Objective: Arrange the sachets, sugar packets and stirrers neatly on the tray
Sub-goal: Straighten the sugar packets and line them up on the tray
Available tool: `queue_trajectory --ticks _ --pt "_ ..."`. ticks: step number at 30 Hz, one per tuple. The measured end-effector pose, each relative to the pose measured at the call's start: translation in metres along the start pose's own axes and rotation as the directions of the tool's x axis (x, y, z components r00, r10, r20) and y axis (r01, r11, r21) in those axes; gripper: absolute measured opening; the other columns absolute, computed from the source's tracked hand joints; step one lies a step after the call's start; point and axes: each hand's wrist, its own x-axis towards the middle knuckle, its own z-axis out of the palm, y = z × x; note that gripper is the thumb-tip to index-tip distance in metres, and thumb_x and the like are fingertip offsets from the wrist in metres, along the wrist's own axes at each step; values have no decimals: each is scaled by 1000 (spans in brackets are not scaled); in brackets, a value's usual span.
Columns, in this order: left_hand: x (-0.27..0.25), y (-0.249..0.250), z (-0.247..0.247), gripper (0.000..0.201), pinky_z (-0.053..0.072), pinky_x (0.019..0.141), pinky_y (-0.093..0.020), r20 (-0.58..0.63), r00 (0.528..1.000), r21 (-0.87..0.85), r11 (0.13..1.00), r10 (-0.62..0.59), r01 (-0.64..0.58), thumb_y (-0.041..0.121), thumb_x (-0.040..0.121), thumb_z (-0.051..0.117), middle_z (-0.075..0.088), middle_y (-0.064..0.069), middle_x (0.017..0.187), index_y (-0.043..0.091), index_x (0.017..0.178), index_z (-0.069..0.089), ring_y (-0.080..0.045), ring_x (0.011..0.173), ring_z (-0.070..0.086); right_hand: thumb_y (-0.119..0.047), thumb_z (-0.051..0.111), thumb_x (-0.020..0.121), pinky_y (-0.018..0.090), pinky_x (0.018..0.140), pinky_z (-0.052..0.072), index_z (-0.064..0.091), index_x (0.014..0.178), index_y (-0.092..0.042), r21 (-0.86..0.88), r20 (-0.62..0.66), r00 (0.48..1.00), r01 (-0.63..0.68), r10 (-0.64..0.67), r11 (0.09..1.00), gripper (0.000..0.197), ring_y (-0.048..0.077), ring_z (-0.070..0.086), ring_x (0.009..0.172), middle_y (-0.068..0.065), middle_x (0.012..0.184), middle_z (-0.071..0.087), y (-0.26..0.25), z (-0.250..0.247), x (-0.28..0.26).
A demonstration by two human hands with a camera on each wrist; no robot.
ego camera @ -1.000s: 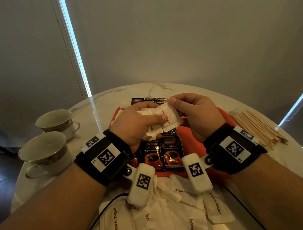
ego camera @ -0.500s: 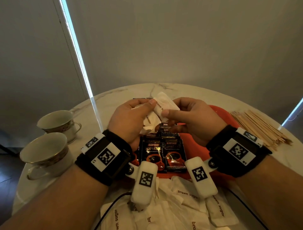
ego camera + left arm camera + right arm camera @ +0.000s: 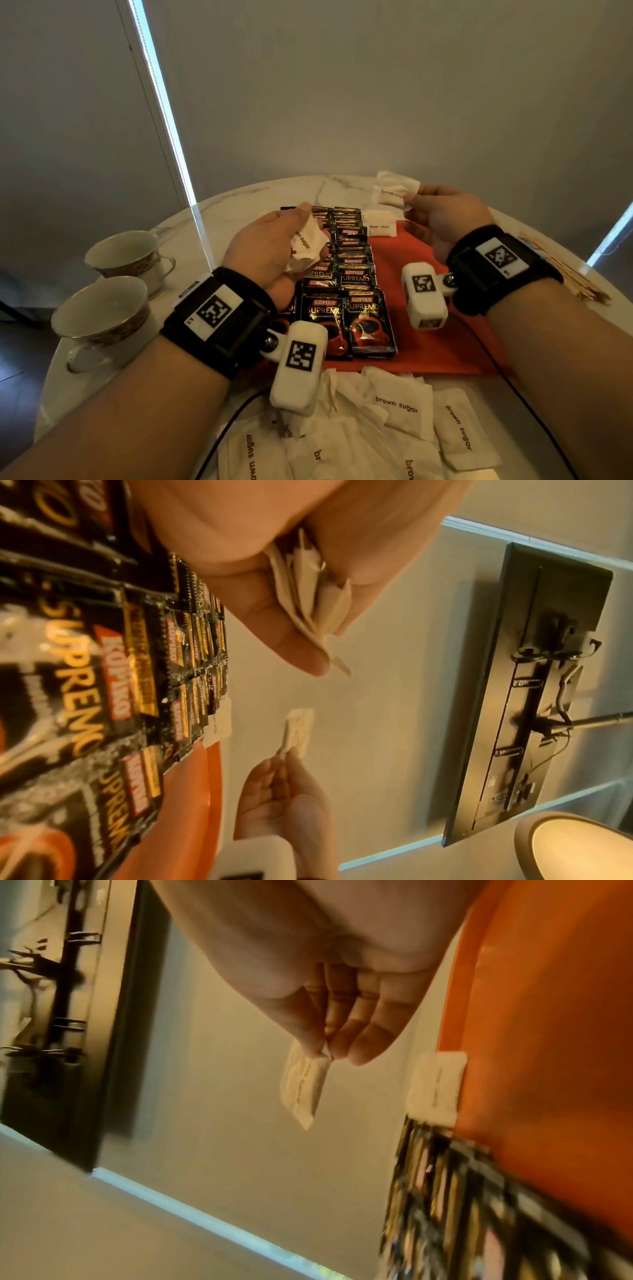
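Note:
On the orange tray (image 3: 435,329) two overlapping columns of black coffee sachets (image 3: 349,284) run away from me. One white brown-sugar packet (image 3: 379,223) lies at the tray's far edge, right of the sachets. My left hand (image 3: 274,246) hovers over the sachets and grips a bunch of sugar packets (image 3: 306,248), also seen edge-on as a wad of sugar packets (image 3: 304,596). My right hand (image 3: 442,219) is raised over the tray's far right part and pinches one sugar packet (image 3: 394,190), the same sugar packet (image 3: 303,1088) hanging from its fingertips. Wooden stirrers (image 3: 568,274) lie right of the tray.
A loose heap of sugar packets (image 3: 394,431) lies on the marble table (image 3: 239,209) between me and the tray. Two teacups (image 3: 102,315) stand at the left edge. A black cable (image 3: 513,387) runs over the tray's near right corner.
My hands have parted: the right hand drew one sugar packet out of the left hand's bunch and carried it right and away. The left hand stays over the sachets.

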Motion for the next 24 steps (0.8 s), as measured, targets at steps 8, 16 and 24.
queue_trajectory --ticks 8,16,24 --pt "1 6 -2 26 56 49 -26 -45 998 -38 998 -47 45 24 92 77 73 -21 107 6 107 67 -27 83 69 -9 75 79 50 86 61 73 97 -10 -483 -33 973 -214 227 849 18 28 72 80 13 91 74 28 -16 59" --pt "5 6 -4 21 57 52 -28 -39 999 -31 999 -17 15 22 91 77 74 -18 100 7 102 67 -25 80 72 -1 73 88 43 98 56 70 87 1 -555 -58 968 -235 244 798 3 25 68 79 16 83 73 24 8 55" --pt "5 7 -5 20 57 54 -29 -44 999 -19 1000 -1 0 22 91 78 75 -17 98 8 101 68 -25 80 73 -8 75 89 34 78 56 70 84 -2 -577 -72 953 -281 295 767 9 19 59 59 6 59 62 18 6 56"
